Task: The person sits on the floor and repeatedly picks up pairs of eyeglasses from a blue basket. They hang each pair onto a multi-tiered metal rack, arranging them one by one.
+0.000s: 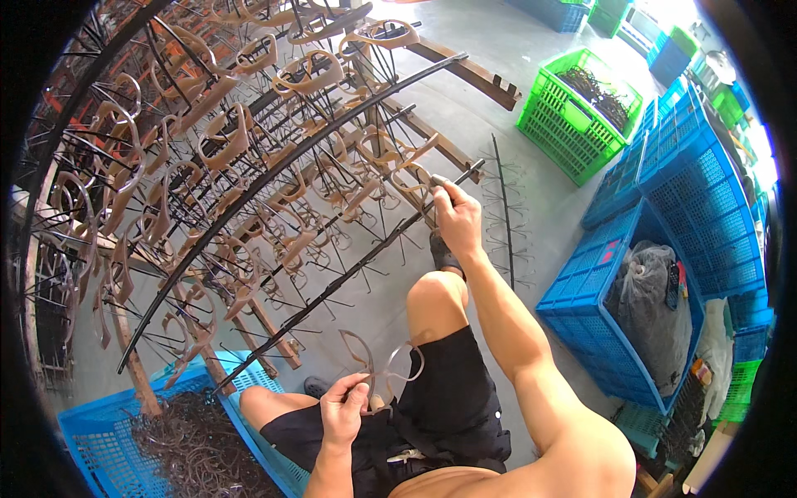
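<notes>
My left hand [343, 408] is closed on glossy curved frames [404, 375], brownish and partly see-through, shaped like goggle frames. They stick out to the right of its fingers, above my lap. Farther out, my right hand [457, 217] pinches at the edge of a brown curved frame [408, 176] at the far end of a hooked rack bar [365, 260]. The fingertips partly hide where they meet it. Most hooks along this nearest bar are bare. On the bars behind it, many similar brown frames [309, 73] hang in rows.
A blue crate [91, 432] with dark, tangled pieces stands at lower left. A green crate [573, 116] holds similar dark pieces at upper right. Blue crates [581, 307] line the right side, one with a grey plastic bag [656, 315]. A loose hooked bar [503, 207] lies on the floor.
</notes>
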